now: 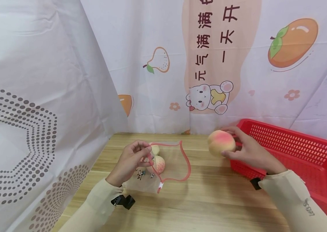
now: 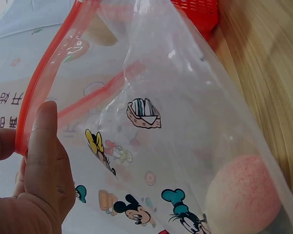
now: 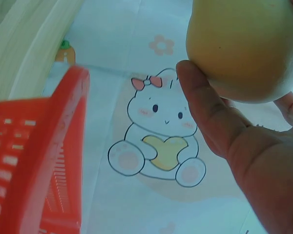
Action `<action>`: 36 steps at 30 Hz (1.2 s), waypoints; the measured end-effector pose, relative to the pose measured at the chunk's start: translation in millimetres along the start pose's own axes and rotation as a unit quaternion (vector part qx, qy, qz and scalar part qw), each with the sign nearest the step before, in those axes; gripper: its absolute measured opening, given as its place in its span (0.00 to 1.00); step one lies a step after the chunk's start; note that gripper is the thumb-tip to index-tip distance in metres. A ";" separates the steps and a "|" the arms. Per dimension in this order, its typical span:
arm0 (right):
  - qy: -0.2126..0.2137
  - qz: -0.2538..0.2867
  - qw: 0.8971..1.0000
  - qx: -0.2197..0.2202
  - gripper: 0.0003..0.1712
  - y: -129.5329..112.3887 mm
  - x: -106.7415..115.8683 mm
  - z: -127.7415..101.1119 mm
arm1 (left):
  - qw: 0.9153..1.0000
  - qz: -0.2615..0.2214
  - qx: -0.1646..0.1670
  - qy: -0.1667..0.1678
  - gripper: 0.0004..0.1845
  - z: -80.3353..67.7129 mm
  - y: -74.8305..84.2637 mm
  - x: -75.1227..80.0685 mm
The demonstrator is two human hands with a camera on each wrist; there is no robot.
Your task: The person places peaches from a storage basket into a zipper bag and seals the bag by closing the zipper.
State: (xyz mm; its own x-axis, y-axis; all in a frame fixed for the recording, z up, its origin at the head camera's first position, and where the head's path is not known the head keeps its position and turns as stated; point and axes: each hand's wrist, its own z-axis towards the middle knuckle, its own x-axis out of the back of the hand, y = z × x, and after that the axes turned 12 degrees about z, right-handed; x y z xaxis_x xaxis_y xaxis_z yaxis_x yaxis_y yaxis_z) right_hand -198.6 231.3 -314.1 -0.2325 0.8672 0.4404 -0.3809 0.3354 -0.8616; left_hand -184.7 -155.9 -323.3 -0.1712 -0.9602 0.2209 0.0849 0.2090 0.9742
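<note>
Holding a clear zip bag (image 1: 163,166) open above a wooden worktop (image 1: 210,199), the person's left hand (image 1: 130,162) pinches the bag's red zip strip (image 1: 185,158) between thumb and fingertips, so this grip is closed on the near left part of the rim. The bag's mouth gapes wide, facing up and to the right. Inside the bag lie two peaches: one peach in the bag (image 1: 159,164), pink and speckled, sits low against the near wall, and a paler second one (image 1: 154,149) sits just behind it. The left wrist view shows the clear plastic printed with small cartoon figures, the pink fruit resting at the bottom.

To the right of the bag, apart from it, the right hand (image 1: 250,151) holds a third peach (image 1: 221,143) in the air, fingers and thumb curled round it. That fruit is yellow with a pink blush, and it hangs just beside the left end of a red slatted basket (image 1: 305,151). The basket stands on the right side of the worktop; the part of its floor that shows holds nothing visible. White printed cloth (image 1: 157,64) with fruit drawings, a cartoon rabbit and Chinese lettering hangs behind and at the left.
</note>
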 end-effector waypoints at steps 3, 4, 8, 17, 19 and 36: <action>-0.007 0.001 1.000 -0.006 0.43 -2.4 -4.1 -0.1 | 1.000 -0.002 0.000 0.000 0.11 0.2 -0.1 -0.1; -0.009 0.002 1.000 -0.007 0.43 -3.1 -5.5 -0.1 | 1.000 -0.002 0.000 -0.001 0.11 0.2 -0.1 -0.2; -0.016 0.007 1.000 -0.006 0.44 -5.7 -10.3 0.1 | 1.000 -0.001 0.000 -0.001 0.12 0.0 -0.2 -0.2; -0.032 0.033 0.999 -0.014 0.43 -8.6 -23.6 0.1 | 1.000 0.006 0.000 0.001 0.12 -0.4 0.0 -0.6; -0.034 0.031 0.999 -0.014 0.44 -9.1 -27.0 0.0 | 1.000 0.007 0.000 0.001 0.12 -0.4 0.1 -0.8; -0.075 0.096 0.992 0.018 0.38 -7.8 -57.8 -0.6 | 1.000 0.008 0.000 0.004 0.12 0.1 0.5 -1.7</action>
State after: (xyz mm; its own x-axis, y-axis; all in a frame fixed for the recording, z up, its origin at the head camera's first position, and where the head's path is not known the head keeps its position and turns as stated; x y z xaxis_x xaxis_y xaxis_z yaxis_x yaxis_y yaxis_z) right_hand -181.6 178.8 -333.0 -0.4339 0.8483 0.3036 -0.3479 0.1530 -0.9250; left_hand -184.5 -154.2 -323.2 -0.1624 -0.9581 0.2359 0.0880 0.2240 0.9706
